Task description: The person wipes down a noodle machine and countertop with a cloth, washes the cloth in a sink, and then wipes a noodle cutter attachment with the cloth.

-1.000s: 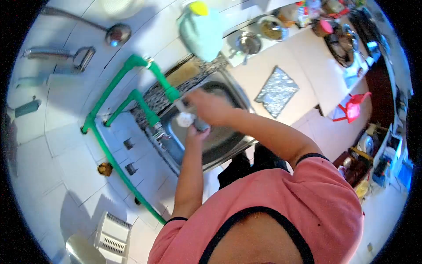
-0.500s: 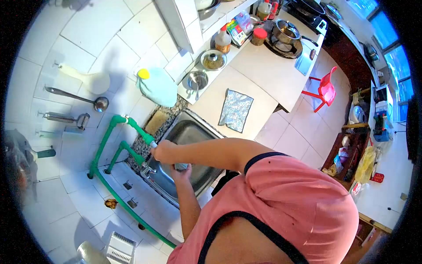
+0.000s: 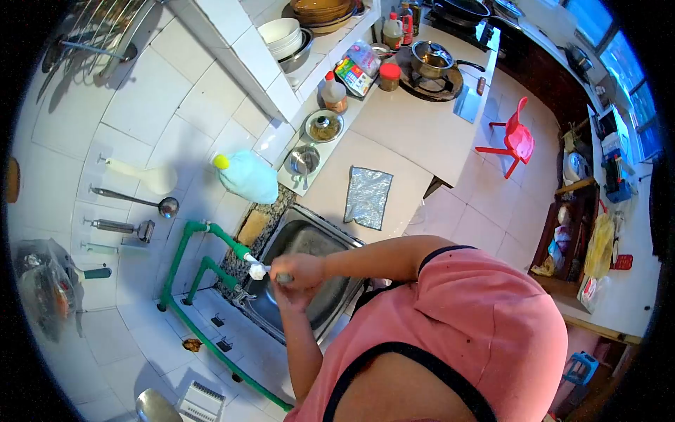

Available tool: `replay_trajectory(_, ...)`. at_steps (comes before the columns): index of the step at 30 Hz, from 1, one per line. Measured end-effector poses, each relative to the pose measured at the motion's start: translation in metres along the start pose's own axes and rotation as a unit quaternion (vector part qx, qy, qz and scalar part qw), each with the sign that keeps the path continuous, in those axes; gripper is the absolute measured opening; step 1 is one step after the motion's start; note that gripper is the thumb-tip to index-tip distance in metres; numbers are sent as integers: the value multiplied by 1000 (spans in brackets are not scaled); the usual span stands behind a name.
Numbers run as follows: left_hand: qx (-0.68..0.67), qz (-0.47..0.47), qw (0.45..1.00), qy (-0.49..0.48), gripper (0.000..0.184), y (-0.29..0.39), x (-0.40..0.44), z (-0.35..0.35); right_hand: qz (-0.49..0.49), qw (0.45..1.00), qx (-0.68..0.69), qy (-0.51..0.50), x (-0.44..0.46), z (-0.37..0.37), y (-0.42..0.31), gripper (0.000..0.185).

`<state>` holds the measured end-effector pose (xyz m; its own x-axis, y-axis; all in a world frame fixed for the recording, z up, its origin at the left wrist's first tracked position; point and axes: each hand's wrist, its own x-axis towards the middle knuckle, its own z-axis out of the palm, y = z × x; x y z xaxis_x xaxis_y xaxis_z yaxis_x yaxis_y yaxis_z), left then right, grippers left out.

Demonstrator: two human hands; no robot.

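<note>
Over the sink (image 3: pixel 320 235), my left hand (image 3: pixel 292 301) and my right hand (image 3: pixel 304 270) are together. A small greyish object (image 3: pixel 284 278) shows between them; its kind is mostly hidden by the fingers. My left hand is closed around it from below, and my right hand is curled over it from above. Just left of my hands is a white tap (image 3: pixel 257 271) on the end of a green pipe (image 3: pixel 219 231). A second, metal tap (image 3: pixel 243 295) sits lower at the sink's edge.
A silvery folded sheet (image 3: pixel 368 197) lies on the counter beyond the sink. A light-blue bag with a yellow cap (image 3: pixel 247 176), a small metal pan (image 3: pixel 305 160) and a lidded bowl (image 3: pixel 324 125) stand by the wall. A ladle (image 3: pixel 167 207) hangs at left.
My right hand has come away from the white tap, back to my left hand and the greyish object. The view has shifted slightly.
</note>
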<state>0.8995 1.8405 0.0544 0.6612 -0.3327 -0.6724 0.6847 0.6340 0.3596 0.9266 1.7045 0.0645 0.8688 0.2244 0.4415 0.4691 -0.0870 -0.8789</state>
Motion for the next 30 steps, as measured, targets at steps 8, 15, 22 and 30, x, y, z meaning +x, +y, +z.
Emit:
replay_trajectory(8,-119,114,986,-34,21,39,45,-10,-178,979,-37,97,26,1,-47,9)
replay_trajectory(15,451,717,527,68,15,37,24,64,468,746,432,194,65,20,11,21)
replay_trajectory(22,647,599,362,-302,6,50,9,48,386,884,-50,-259,85,33,60,23)
replay_trajectory(30,819,426,-28,-384,7,31,16,61,324,871,-88,-358,82,42,63,26)
